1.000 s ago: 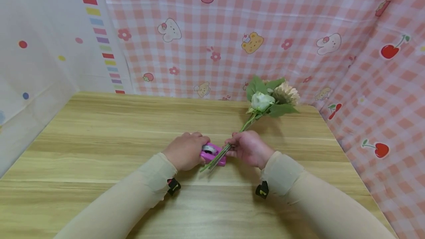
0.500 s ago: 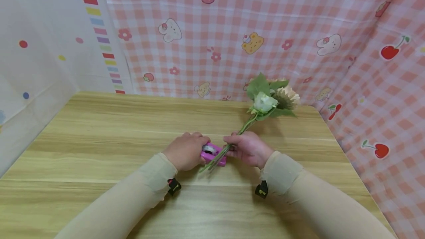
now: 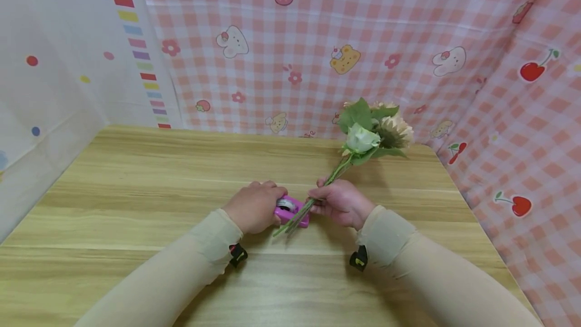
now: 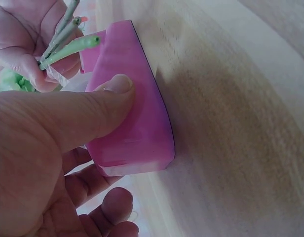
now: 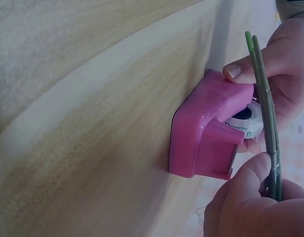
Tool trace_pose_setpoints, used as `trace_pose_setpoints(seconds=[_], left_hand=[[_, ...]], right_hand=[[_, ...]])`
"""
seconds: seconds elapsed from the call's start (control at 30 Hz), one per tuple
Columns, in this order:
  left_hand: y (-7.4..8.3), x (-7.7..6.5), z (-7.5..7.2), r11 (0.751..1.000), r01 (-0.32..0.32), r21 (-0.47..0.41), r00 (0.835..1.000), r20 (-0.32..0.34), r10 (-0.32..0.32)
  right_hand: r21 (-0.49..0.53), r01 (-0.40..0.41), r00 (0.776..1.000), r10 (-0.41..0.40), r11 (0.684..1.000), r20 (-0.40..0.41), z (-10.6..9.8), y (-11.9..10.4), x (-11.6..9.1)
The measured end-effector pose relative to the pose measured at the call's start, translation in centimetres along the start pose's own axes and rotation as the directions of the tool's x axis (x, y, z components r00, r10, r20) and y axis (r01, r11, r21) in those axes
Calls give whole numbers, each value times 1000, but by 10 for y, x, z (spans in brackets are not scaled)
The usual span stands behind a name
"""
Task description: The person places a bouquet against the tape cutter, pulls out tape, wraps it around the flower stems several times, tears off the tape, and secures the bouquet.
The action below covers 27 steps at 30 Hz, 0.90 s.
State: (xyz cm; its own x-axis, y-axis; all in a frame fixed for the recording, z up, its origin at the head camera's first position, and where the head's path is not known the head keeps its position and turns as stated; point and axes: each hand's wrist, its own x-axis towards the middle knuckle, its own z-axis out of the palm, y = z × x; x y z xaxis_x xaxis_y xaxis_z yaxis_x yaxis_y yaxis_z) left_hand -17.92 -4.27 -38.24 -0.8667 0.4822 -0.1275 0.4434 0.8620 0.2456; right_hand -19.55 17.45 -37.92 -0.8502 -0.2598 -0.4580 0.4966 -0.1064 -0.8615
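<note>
My left hand (image 3: 257, 207) grips a pink tape dispenser (image 3: 297, 220) that stands on the table, its thumb along the near side in the left wrist view. A white roll of tape (image 5: 255, 119) sits inside the dispenser. My right hand (image 3: 342, 202) pinches the stems of a flower bunch (image 3: 338, 170), which slant over the dispenser with their cut ends toward me. A white rose (image 3: 362, 139), pale peach blooms (image 3: 396, 131) and green leaves (image 3: 355, 116) top the bunch. A shiny clear strip shows on the stems (image 5: 271, 133) beside the right fingertips.
The wood-grain table (image 3: 159, 175) extends on all sides of the hands. Behind it hangs a pink checked cloth (image 3: 254, 79), with more checked cloth on the right and a white dotted cloth (image 3: 50, 100) on the left. Each wrist carries a small black camera (image 3: 238, 255).
The flower heads have shifted slightly up and right, and the bunch has turned a little. My right thumb and fingers have changed their hold on the stems. The left hand and dispenser stay in place.
</note>
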Motion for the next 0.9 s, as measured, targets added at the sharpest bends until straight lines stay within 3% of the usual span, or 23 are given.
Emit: trace_pose_setpoints(seconds=[0.3,0.6,0.9], left_hand=[[-1,1,2,1000,1,-1,1000,6,-1],[-1,1,2,1000,-7,0,1000,-4,7],[-1,1,2,1000,-10,17,1000,-7,10]], right_hand=[[40,-24,999,25,999,-30,0,-3,-1],[-94,-21,996,13,995,-83,-3,-3,-1],[-43,-3,999,1,999,-52,-3,-5,-3]])
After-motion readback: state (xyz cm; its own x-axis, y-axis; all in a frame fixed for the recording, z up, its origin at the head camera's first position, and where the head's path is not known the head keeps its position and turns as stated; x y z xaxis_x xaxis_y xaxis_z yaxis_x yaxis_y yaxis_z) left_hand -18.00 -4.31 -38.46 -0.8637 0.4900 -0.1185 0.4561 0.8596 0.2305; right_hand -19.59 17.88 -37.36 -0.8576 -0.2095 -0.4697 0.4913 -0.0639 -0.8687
